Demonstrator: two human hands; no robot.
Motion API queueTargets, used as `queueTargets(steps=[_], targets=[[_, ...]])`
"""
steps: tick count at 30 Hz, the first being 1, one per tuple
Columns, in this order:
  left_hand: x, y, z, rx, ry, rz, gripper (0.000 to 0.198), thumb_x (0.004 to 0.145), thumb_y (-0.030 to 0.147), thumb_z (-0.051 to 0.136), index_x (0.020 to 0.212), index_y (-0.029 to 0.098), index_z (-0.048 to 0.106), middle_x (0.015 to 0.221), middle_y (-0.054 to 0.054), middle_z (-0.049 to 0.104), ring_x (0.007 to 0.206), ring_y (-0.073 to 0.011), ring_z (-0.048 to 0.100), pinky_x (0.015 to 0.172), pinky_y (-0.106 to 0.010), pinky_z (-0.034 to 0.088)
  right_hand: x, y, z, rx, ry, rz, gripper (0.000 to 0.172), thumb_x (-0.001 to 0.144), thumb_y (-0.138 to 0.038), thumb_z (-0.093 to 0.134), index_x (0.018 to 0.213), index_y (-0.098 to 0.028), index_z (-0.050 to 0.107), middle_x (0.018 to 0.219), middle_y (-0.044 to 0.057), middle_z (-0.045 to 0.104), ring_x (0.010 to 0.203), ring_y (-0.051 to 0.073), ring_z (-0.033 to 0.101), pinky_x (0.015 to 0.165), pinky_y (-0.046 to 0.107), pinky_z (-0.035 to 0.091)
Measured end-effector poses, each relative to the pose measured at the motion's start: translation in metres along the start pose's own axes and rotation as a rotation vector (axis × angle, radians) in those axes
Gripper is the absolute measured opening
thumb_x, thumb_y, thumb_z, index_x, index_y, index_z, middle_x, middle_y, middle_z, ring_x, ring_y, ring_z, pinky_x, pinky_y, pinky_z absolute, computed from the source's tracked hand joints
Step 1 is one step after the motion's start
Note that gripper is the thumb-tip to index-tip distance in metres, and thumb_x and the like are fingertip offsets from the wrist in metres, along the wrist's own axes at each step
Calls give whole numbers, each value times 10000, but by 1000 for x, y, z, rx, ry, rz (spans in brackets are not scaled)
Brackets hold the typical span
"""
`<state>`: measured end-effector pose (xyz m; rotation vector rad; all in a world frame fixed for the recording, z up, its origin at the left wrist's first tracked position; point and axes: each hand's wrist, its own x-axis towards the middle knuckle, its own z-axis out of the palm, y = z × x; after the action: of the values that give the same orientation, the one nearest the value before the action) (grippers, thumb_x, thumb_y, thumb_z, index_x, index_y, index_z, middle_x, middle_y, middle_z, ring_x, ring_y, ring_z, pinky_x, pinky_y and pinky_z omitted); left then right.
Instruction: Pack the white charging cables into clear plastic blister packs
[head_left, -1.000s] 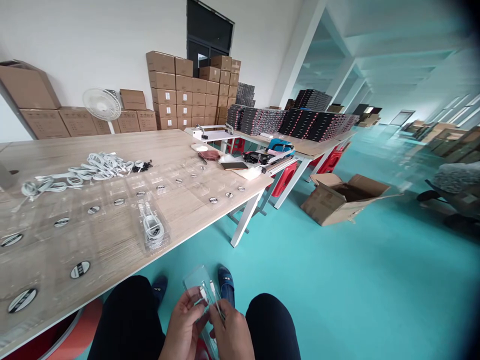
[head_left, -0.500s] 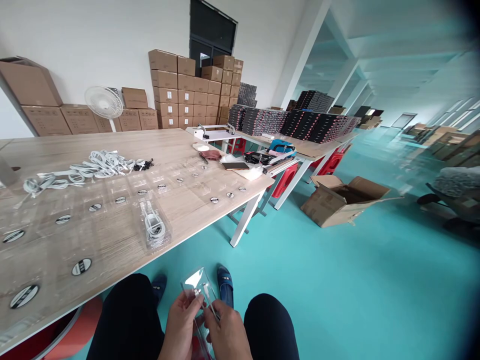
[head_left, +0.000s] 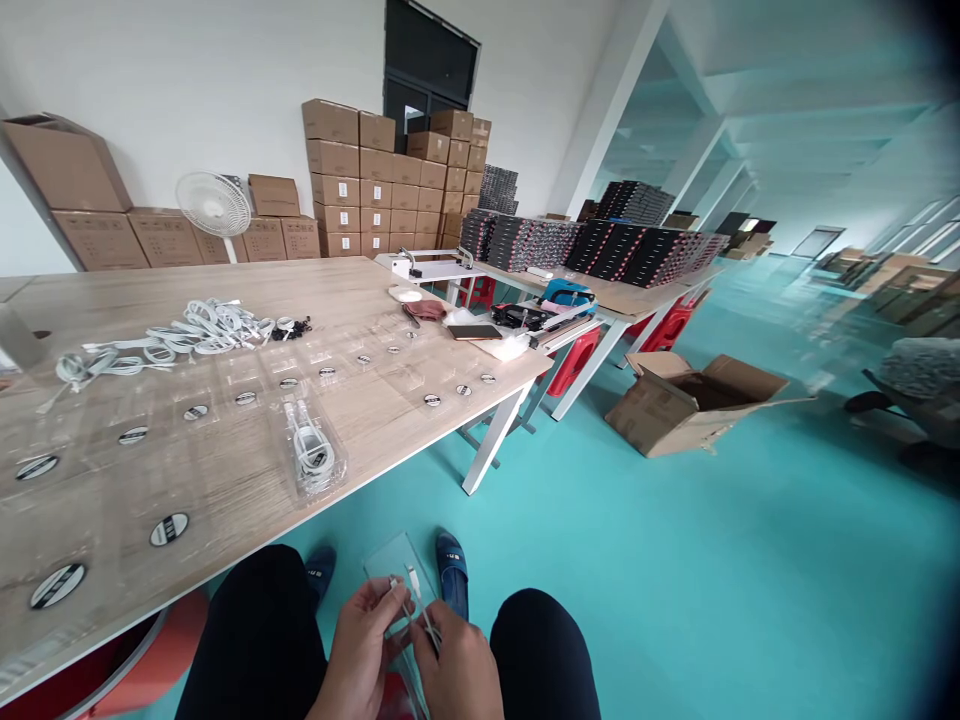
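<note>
Low between my knees, my left hand [head_left: 364,640] is closed, its thumb and finger pinching one white plug end and its fingers against a clear plastic case [head_left: 391,560]. My right hand [head_left: 459,665] is closed round the white charging cable [head_left: 415,582], whose other plug sticks up past the fingers. The rest of the cable is mostly hidden by my hands, and the lower case shows between them. On the table edge to the left lies a filled clear case [head_left: 313,475] with a coiled white cable in it.
On the wooden table [head_left: 360,300] lie several clear cases with oval labels [head_left: 169,529], a heap of white cables [head_left: 202,330] and small black pieces [head_left: 291,328]. A red bin [head_left: 161,655] stands under the table. An opened carton [head_left: 675,405] sits on the floor at right.
My hands stay almost in place, both closed on the cable and case. The case has tilted slightly, with less glare on it. The view has shifted slightly.
</note>
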<state>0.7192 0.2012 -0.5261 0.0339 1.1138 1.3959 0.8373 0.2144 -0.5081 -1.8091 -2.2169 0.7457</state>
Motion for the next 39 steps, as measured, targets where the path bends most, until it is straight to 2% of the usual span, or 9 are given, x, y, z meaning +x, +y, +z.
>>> queueTargets(steps=[6, 12, 20, 28, 31, 36, 39], targets=[[-3, 3, 3, -7, -13, -2, 443, 531, 416, 963, 786, 160, 707, 733, -18, 685, 693, -150, 633, 642, -277, 531, 0, 7, 5, 36, 46, -32, 191, 940, -286, 490, 768, -246, 563, 708, 30, 722, 648, 215, 688, 555, 266, 324], [-3, 5, 4, -12, -28, 19, 436, 535, 396, 964, 804, 163, 712, 757, -19, 684, 724, -154, 632, 670, -279, 538, 1, 9, 6, 238, 1, 15, 176, 922, -342, 509, 778, -252, 555, 697, 5, 696, 641, 187, 640, 598, 251, 380], [-2, 1, 2, 35, -21, 36, 437, 556, 442, 945, 815, 160, 736, 769, -27, 689, 719, -150, 627, 652, -266, 526, 1, 5, -4, 209, -46, 37, 188, 906, -306, 520, 725, -258, 508, 648, -6, 654, 608, 185, 605, 562, 257, 329], [8, -10, -7, 57, 32, 129, 418, 571, 463, 926, 774, 154, 731, 692, -26, 681, 676, -156, 613, 581, -259, 516, 0, -2, -6, 76, -14, -2, 155, 910, -198, 548, 764, -246, 565, 729, 15, 739, 688, 201, 697, 573, 246, 322], [7, -9, -5, 53, 31, 130, 408, 566, 456, 927, 744, 156, 716, 665, -16, 673, 639, -149, 605, 571, -264, 522, -1, -1, 1, 17, 9, -38, 138, 896, -155, 577, 793, -244, 599, 762, 13, 768, 709, 206, 727, 562, 246, 308], [4, -5, 0, -2, 59, 55, 427, 527, 451, 943, 708, 172, 676, 621, 2, 654, 595, -145, 602, 562, -267, 514, -1, 6, 28, -212, 148, -81, 157, 927, -163, 547, 801, -227, 615, 659, 28, 737, 617, 216, 716, 524, 289, 253], [5, -1, -1, 27, 73, 43, 448, 525, 469, 940, 717, 178, 659, 638, 3, 655, 607, -144, 603, 558, -258, 500, 1, 12, 40, -197, 158, -125, 133, 920, -172, 561, 812, -235, 607, 676, 18, 745, 633, 219, 729, 528, 286, 290]])
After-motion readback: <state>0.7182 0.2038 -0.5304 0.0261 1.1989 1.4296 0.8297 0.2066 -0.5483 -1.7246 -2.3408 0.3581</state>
